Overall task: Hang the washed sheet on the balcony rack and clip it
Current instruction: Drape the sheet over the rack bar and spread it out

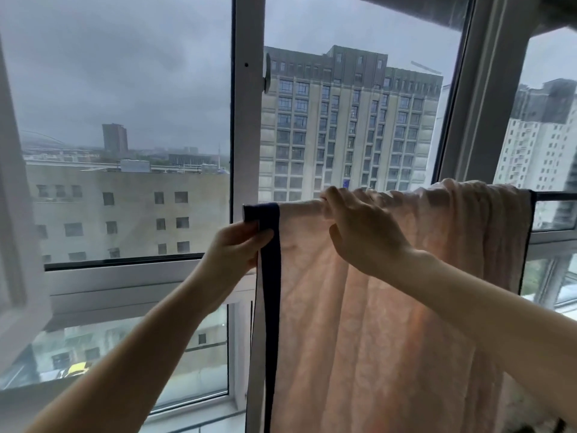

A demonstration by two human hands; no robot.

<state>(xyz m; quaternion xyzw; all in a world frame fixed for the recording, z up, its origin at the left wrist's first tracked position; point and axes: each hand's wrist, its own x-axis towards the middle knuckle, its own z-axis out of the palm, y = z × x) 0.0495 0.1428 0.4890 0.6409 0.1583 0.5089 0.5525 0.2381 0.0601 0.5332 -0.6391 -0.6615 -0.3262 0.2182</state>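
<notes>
**Pink sheet draped over a balcony rail, both hands at its top edge**

Seen from head height, looking out through tall balcony windows. Draped over a horizontal rack bar (552, 196), a pale pink sheet (368, 323) with a dark navy border (270, 276) down its left edge. Hanging long on the near side, bunched into folds along the top toward the right. Bare stretch of bar showing only at far right, past the cloth.

Left hand (234, 248) at the sheet's upper left corner, thumb and fingers pinching the navy border just below the bar. Right hand (359, 226) a little to the right, fingers curled over the top of the bar and gripping the gathered pink cloth there. Hands near each other but not touching, forearms reaching up from below.

Beyond the glass: white window frame (246, 120) upright at centre, a tall grey apartment block (343, 126) far behind it, lower buildings to the left, overcast sky.
</notes>
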